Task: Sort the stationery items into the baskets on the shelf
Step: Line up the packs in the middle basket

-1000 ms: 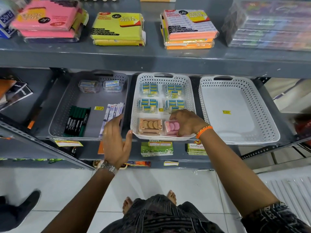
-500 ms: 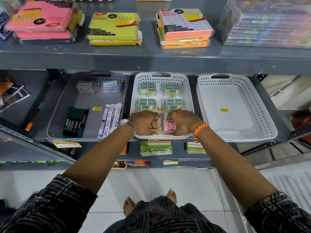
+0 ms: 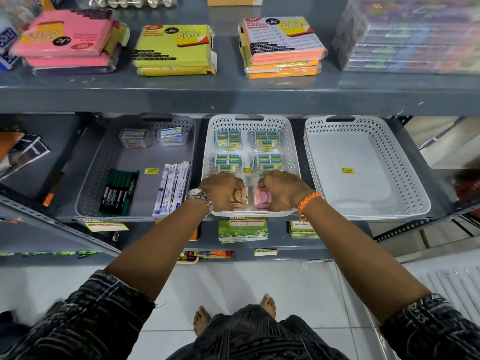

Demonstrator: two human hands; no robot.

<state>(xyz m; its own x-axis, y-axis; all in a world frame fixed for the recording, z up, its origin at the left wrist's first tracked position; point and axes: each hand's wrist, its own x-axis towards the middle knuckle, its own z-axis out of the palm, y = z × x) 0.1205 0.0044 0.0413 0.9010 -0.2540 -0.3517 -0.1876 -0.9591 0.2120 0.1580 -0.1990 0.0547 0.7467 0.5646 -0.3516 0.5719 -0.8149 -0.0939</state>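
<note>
Three baskets stand side by side on the middle shelf. The middle white basket [image 3: 292,141] holds several blue-and-yellow eraser packs [image 3: 228,139] at the back. At its front, my left hand [image 3: 220,192] is closed around a clear box of tan erasers [image 3: 240,196]. Beside it my right hand [image 3: 283,190] grips a clear box of pink erasers [image 3: 262,196]. The two boxes sit next to each other on the basket floor. The grey basket [image 3: 91,183] on the left holds green markers [image 3: 119,190], white pen packets [image 3: 172,188] and two small clear boxes. The right white basket [image 3: 405,178] has only a price sticker.
The upper shelf [image 3: 233,97] overhangs the baskets and carries pink, yellow and orange sticky-note packs and a wrapped pack at the right. Green card packs [image 3: 242,231] lie on the shelf below. My bare feet stand on white floor tiles.
My left hand moved from the gap beside the grey basket into the middle basket and closed on the tan eraser box. My right hand stayed on the pink box.
</note>
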